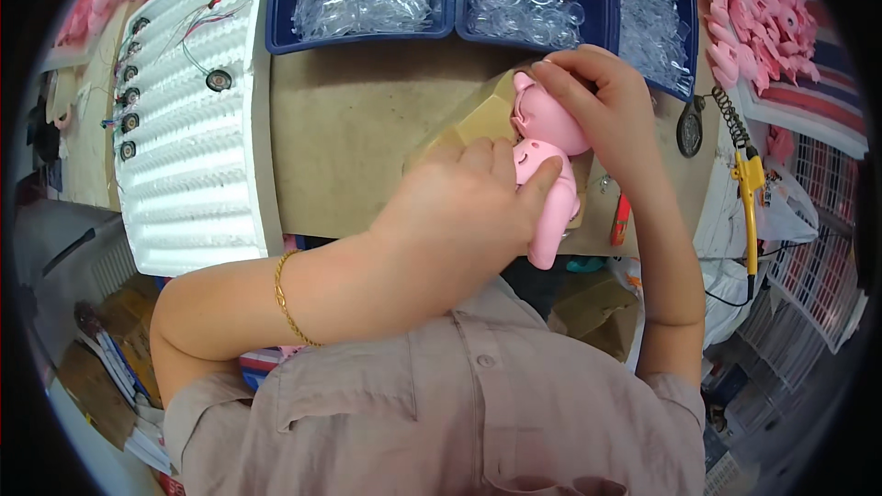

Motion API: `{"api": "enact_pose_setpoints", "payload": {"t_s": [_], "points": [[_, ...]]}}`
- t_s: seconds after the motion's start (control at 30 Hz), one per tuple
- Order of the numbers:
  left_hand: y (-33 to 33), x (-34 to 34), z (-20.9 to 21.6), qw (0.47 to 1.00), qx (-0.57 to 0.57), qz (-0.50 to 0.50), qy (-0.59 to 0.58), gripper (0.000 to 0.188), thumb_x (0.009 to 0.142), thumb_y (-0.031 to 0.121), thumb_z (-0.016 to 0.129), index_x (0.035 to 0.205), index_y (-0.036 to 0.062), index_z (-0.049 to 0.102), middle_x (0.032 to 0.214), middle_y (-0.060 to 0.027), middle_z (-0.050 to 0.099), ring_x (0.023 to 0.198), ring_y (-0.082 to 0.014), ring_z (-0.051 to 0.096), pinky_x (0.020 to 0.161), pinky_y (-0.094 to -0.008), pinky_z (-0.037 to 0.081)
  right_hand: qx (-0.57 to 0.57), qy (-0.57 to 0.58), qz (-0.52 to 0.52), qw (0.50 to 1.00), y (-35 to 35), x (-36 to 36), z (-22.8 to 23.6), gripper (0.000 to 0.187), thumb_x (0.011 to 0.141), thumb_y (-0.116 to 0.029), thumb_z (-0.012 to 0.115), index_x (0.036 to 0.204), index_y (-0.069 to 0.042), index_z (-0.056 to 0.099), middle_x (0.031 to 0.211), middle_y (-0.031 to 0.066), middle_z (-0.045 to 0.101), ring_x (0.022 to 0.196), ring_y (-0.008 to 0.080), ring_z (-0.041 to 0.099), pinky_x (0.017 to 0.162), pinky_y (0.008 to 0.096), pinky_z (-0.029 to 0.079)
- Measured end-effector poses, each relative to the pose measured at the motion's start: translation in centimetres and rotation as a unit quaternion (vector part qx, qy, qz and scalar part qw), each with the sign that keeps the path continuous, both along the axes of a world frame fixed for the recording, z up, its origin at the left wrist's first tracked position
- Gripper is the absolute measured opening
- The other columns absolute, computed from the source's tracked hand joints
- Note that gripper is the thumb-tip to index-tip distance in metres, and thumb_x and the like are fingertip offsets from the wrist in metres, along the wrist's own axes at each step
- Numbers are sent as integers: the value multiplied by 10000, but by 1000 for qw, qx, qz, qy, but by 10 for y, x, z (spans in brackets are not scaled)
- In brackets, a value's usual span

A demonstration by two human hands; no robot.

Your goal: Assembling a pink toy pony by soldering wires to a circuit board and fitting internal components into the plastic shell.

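Observation:
A pink plastic toy figure [550,124] with a rounded head and a long limb lies tilted over a yellowish block [478,121] at the right of the table. Around its body my left hand [473,197] is closed, the thumb pressed along the pink limb. My right hand [597,96] curls over the top of the head, fingers bent against it. The fingertips of the right hand are partly hidden behind the head.
Blue bins [365,37] of clear plastic parts line the back. A white ridged foam tray [188,129] with small wired speakers [219,80] lies left. At right are pink parts [758,23], a yellow-handled tool [751,184] on a coiled cord and a red-orange object [621,220].

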State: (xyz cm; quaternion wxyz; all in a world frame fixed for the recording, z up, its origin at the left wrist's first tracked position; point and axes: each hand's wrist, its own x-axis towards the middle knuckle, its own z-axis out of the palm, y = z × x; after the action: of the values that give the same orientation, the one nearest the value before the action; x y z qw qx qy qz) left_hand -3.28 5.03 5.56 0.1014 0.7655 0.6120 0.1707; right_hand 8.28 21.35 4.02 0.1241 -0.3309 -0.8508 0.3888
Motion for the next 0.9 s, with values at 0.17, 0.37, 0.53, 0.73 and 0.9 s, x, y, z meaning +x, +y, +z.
{"api": "enact_pose_setpoints", "payload": {"t_s": [0.17,0.37,0.53,0.73,0.9], "points": [[0,10,0,998,-38,32,42,457,767,290,648,1168,72,611,862,-102,594,760,-224,602,644,-311,506,13,19,0,1000,-5,2,3,168,842,-125,649,884,35,679,706,41,546,647,104,511,578,243,377],[-2,8,-1,998,-24,29,52,470,729,214,604,1171,55,608,844,-109,591,779,-221,598,686,-307,500,-33,-21,7,999,0,-3,7,162,846,-111,649,896,42,666,712,44,545,651,100,503,580,239,376],[0,3,3,995,-47,-8,86,458,751,232,601,1165,37,602,818,-127,596,762,-214,581,657,-299,492,64,-29,64,995,0,-6,5,167,861,-119,602,897,38,644,759,114,570,697,211,560,633,303,426],[9,-4,12,998,-31,-54,7,491,758,281,676,1156,8,583,1131,-141,569,777,-209,570,646,-301,505,82,-14,50,995,1,3,3,200,880,-146,563,916,38,630,804,142,594,749,266,592,691,349,456],[20,-5,14,998,-38,-55,-9,530,703,290,720,1155,56,572,1355,-156,463,730,-228,585,617,-319,519,-203,265,-194,923,13,8,15,240,966,-212,498,849,-54,635,588,-49,434,513,30,355,484,187,254]]}}
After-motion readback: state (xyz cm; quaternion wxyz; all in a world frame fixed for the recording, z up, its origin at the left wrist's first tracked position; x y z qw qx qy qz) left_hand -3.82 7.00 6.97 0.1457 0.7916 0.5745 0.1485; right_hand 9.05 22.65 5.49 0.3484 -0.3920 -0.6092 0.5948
